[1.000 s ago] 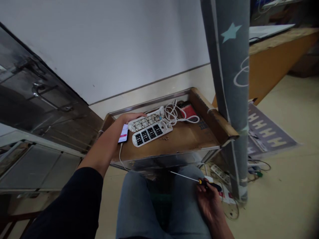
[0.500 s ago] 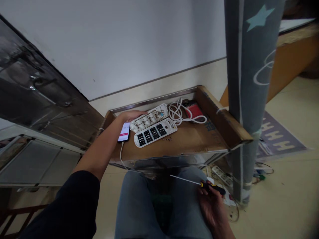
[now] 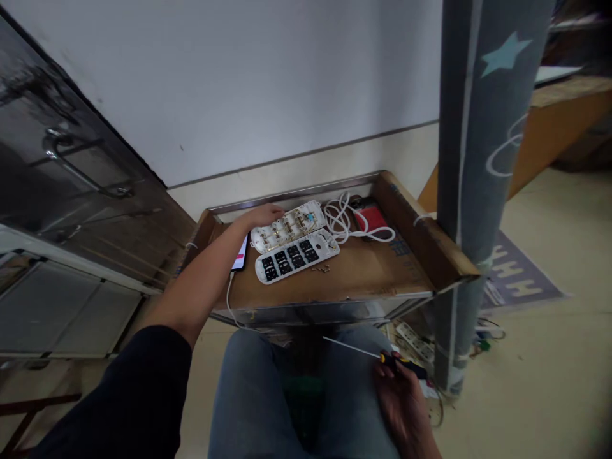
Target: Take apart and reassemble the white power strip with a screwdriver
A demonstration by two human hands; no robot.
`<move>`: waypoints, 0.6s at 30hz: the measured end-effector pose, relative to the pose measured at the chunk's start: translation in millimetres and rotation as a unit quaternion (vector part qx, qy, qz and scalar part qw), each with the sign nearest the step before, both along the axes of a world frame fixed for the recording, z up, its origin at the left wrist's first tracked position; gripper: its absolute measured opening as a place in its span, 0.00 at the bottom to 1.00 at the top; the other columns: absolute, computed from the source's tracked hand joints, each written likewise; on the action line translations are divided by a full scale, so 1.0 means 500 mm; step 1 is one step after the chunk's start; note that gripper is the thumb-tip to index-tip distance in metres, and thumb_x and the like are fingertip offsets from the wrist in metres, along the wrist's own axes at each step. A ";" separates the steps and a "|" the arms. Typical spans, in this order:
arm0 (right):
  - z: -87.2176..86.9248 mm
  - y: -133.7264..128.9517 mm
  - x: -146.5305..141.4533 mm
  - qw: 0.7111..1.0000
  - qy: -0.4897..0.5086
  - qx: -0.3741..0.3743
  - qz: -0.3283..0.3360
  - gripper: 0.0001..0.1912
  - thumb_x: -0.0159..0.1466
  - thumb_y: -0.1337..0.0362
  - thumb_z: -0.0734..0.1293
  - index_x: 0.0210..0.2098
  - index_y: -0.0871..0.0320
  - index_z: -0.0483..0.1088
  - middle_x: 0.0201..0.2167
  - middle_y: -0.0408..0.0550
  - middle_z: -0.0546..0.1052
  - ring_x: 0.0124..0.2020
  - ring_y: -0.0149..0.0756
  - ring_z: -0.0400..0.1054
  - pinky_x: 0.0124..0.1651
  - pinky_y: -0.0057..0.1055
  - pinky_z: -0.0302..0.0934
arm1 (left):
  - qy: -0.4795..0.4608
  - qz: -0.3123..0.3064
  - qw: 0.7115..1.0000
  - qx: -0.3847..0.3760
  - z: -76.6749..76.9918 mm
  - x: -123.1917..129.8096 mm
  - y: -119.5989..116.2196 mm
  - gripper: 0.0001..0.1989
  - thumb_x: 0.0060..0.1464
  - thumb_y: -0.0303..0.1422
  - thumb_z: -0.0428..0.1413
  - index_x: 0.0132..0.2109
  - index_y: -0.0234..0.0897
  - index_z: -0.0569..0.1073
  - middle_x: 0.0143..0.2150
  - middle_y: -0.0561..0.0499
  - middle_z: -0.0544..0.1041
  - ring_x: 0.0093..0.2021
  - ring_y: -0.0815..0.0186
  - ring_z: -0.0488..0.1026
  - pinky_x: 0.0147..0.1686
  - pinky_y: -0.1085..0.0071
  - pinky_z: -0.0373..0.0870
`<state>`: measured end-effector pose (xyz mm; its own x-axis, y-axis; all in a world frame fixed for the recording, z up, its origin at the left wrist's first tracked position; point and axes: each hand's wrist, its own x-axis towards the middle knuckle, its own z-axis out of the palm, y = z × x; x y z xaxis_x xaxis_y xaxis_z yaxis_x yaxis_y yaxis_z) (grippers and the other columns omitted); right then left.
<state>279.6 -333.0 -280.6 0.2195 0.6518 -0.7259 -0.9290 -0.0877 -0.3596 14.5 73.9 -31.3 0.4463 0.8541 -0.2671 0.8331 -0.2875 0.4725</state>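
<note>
The white power strip [image 3: 326, 245] shows black socket inserts [image 3: 289, 257].

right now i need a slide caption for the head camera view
Left hand at an opened power strip, right hand holding a screwdriver

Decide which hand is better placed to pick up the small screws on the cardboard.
Left, probably: the left hand rests on the opened power strip's contact half, close to the screws, and holds nothing else. The right hand sits lower, gripping a screwdriver.

The left forearm [image 3: 203, 287] mostly hides the phone [image 3: 240, 254]; the tiny bits [image 3: 321, 269], perhaps screws, are unclear.
</note>
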 end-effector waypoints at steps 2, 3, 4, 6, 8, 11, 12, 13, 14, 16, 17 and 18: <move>0.001 -0.001 0.002 1.000 0.000 -0.004 -0.005 0.41 0.40 0.62 0.78 0.49 0.62 0.59 0.34 0.38 0.64 0.30 0.10 0.52 0.34 0.17 0.57 | 0.005 -0.002 1.000 0.020 -0.008 0.008 0.002 0.23 0.68 0.45 0.61 0.59 0.33 0.76 0.59 0.46 0.78 0.57 0.55 0.78 0.57 0.55 0.80; 0.002 -0.001 0.003 1.000 0.001 -0.006 -0.009 0.42 0.38 0.62 0.79 0.49 0.62 0.59 0.34 0.38 0.64 0.30 0.10 0.52 0.34 0.17 0.58 | 0.007 -0.001 1.000 0.028 -0.013 0.013 0.002 0.23 0.67 0.46 0.61 0.59 0.33 0.76 0.59 0.46 0.78 0.57 0.55 0.78 0.57 0.55 0.80; 0.003 -0.001 0.004 1.000 0.002 -0.007 -0.013 0.42 0.37 0.62 0.79 0.49 0.62 0.59 0.34 0.38 0.64 0.30 0.10 0.53 0.34 0.17 0.58 | 0.010 0.001 0.999 0.036 -0.017 0.018 0.001 0.23 0.67 0.46 0.61 0.59 0.33 0.76 0.58 0.46 0.78 0.57 0.54 0.78 0.57 0.55 0.80; 0.006 0.000 0.006 1.000 0.005 -0.009 -0.021 0.43 0.36 0.62 0.79 0.48 0.62 0.60 0.35 0.39 0.64 0.30 0.10 0.53 0.34 0.17 0.57 | 0.016 0.006 0.999 0.052 -0.022 0.027 -0.004 0.23 0.67 0.46 0.61 0.58 0.32 0.76 0.57 0.47 0.78 0.56 0.54 0.78 0.57 0.55 0.80; 0.009 0.001 0.007 1.000 0.009 -0.010 -0.023 0.42 0.36 0.62 0.79 0.47 0.62 0.60 0.35 0.39 0.64 0.30 0.10 0.52 0.34 0.17 0.57 | 0.023 0.011 0.997 0.068 -0.019 0.034 -0.015 0.22 0.68 0.47 0.60 0.57 0.33 0.76 0.56 0.47 0.79 0.55 0.56 0.79 0.57 0.55 0.80; 0.011 0.004 0.009 1.000 0.012 -0.012 -0.026 0.40 0.37 0.63 0.79 0.47 0.62 0.60 0.36 0.40 0.66 0.31 0.10 0.52 0.33 0.18 0.56 | 0.023 0.028 0.993 0.114 -0.003 0.029 -0.059 0.23 0.68 0.49 0.59 0.54 0.33 0.79 0.55 0.42 0.81 0.59 0.53 0.77 0.63 0.54 0.74; 0.011 0.004 0.009 0.999 0.013 -0.011 -0.028 0.40 0.37 0.63 0.78 0.47 0.63 0.60 0.36 0.40 0.66 0.31 0.11 0.52 0.33 0.18 0.56 | 0.020 0.039 0.989 0.138 0.003 0.021 -0.086 0.25 0.67 0.50 0.59 0.55 0.33 0.79 0.57 0.39 0.80 0.63 0.49 0.75 0.67 0.54 0.70; 0.012 0.004 0.010 0.999 0.014 -0.010 -0.030 0.40 0.38 0.63 0.78 0.47 0.63 0.60 0.36 0.40 0.67 0.31 0.11 0.52 0.33 0.18 0.56 | 0.016 0.053 0.984 0.167 0.006 0.010 -0.119 0.29 0.66 0.51 0.59 0.60 0.31 0.77 0.63 0.36 0.77 0.68 0.45 0.70 0.72 0.51 0.64; 0.012 0.003 0.011 0.999 0.015 -0.009 -0.033 0.39 0.38 0.62 0.78 0.47 0.63 0.60 0.36 0.40 0.67 0.31 0.11 0.52 0.33 0.18 0.57 | 0.013 0.068 0.979 0.194 0.005 -0.003 -0.158 0.35 0.64 0.53 0.60 0.66 0.30 0.72 0.69 0.33 0.71 0.73 0.42 0.65 0.75 0.48 0.58; 0.013 0.002 0.013 0.999 0.016 -0.005 -0.043 0.40 0.38 0.58 0.77 0.46 0.63 0.60 0.36 0.41 0.68 0.31 0.12 0.51 0.33 0.19 0.56 | 0.007 0.092 0.969 0.230 -0.014 -0.033 -0.250 0.48 0.58 0.55 0.64 0.75 0.31 0.61 0.74 0.32 0.64 0.76 0.40 0.58 0.78 0.47 0.52; 0.015 0.002 0.013 0.999 0.016 -0.004 -0.049 0.40 0.39 0.56 0.77 0.46 0.63 0.59 0.36 0.41 0.68 0.30 0.13 0.51 0.33 0.19 0.56 | 0.003 0.109 0.965 0.239 -0.031 -0.048 -0.298 0.55 0.54 0.56 0.67 0.77 0.32 0.56 0.74 0.31 0.63 0.76 0.39 0.59 0.77 0.47 0.54; 0.017 0.001 0.013 0.998 0.014 -0.003 -0.055 0.40 0.39 0.55 0.77 0.46 0.62 0.59 0.36 0.41 0.68 0.30 0.13 0.51 0.33 0.20 0.56 | -0.021 0.140 0.960 0.241 -0.054 -0.062 -0.343 0.60 0.48 0.57 0.70 0.77 0.34 0.54 0.73 0.31 0.64 0.74 0.39 0.62 0.76 0.47 0.56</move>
